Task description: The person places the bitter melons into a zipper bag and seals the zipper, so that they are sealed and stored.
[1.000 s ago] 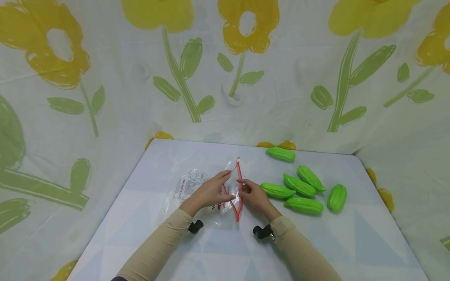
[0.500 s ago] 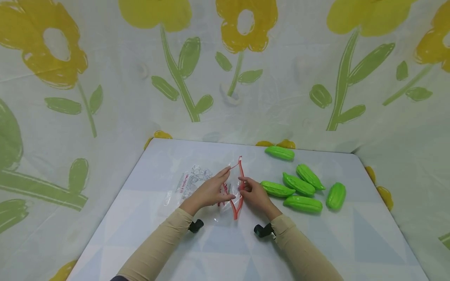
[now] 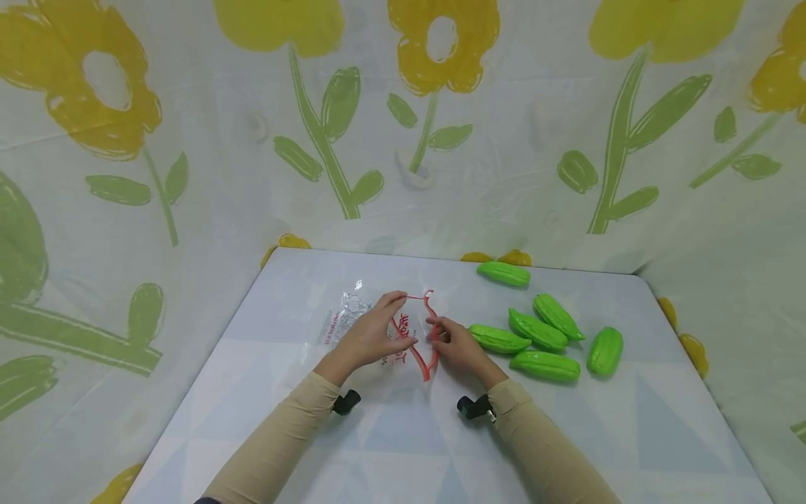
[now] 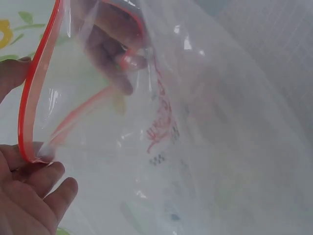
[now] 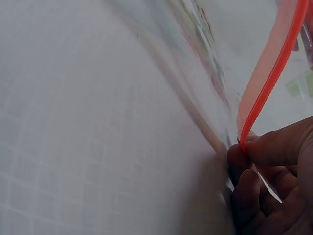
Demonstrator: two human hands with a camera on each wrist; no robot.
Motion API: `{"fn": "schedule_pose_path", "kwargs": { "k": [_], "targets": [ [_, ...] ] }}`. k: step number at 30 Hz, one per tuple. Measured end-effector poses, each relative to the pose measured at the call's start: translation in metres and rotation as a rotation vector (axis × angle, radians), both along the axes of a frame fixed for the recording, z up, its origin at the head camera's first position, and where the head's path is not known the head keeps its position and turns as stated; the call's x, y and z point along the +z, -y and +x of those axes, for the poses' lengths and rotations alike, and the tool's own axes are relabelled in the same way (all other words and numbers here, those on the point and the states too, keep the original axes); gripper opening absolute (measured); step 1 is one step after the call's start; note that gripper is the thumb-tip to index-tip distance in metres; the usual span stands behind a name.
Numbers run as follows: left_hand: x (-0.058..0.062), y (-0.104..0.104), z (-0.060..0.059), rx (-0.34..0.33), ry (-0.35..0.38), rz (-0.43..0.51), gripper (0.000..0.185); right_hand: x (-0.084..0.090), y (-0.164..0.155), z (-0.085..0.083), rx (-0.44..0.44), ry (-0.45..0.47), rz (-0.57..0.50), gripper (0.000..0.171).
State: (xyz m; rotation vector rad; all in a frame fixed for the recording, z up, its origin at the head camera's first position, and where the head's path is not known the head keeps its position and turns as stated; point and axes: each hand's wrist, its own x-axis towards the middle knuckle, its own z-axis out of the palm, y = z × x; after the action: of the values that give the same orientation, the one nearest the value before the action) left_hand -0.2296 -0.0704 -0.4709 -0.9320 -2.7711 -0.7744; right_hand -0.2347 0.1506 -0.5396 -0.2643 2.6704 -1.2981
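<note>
A clear plastic zip bag (image 3: 352, 308) with red print and a red zip edge (image 3: 430, 305) stands with its mouth held apart. My left hand (image 3: 368, 337) is at the left side of the mouth, thumb and fingers spread wide along the red edge. In the left wrist view one fingertip (image 4: 43, 151) shows at the lower corner of that edge, seen through the film. On the opposite side, my right hand (image 3: 462, 348) pinches the red edge between thumb and fingers, plain in the right wrist view, where the red strip (image 5: 274, 73) rises from the pinch.
Several bright green, ridged gourd-like vegetables lie to the right of my right hand, the nearest gourd (image 3: 499, 339) close behind it. Another gourd (image 3: 504, 274) lies near the back edge of the pale table (image 3: 403, 448). A flowered cloth (image 3: 504, 140) hangs behind.
My left hand has shifted slightly left and back with its side of the red edge, and the bag's mouth is wider. My right hand keeps its pinch almost in place.
</note>
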Motion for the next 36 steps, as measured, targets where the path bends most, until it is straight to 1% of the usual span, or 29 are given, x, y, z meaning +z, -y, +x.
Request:
{"fn": "schedule_pose_path", "kwargs": {
  "k": [4,11,14,19,22,29,36],
  "targets": [
    [-0.004,0.000,-0.002,0.005,-0.029,0.028,0.080,0.000,0.000,0.001,0.006,-0.012,0.000,0.045],
    [-0.015,-0.001,-0.003,0.023,-0.042,0.044,0.082,-0.006,0.001,0.003,-0.024,-0.077,-0.027,0.050],
    [-0.018,-0.002,-0.003,0.032,-0.027,0.033,0.083,-0.007,0.001,0.004,-0.026,-0.085,-0.044,0.052],
    [-0.023,-0.003,-0.003,0.047,0.038,-0.009,0.085,-0.008,0.001,0.005,-0.014,-0.075,-0.063,0.052],
    [-0.025,-0.003,-0.004,0.041,0.068,-0.020,0.086,-0.008,0.001,0.005,-0.018,-0.067,-0.058,0.053],
    [-0.028,-0.004,-0.005,0.010,0.050,-0.035,0.092,-0.008,0.002,0.003,-0.030,-0.065,-0.046,0.059],
    [-0.030,-0.004,-0.004,0.006,0.068,-0.002,0.096,-0.006,0.003,0.003,-0.045,-0.045,-0.034,0.061]
  ]
}}
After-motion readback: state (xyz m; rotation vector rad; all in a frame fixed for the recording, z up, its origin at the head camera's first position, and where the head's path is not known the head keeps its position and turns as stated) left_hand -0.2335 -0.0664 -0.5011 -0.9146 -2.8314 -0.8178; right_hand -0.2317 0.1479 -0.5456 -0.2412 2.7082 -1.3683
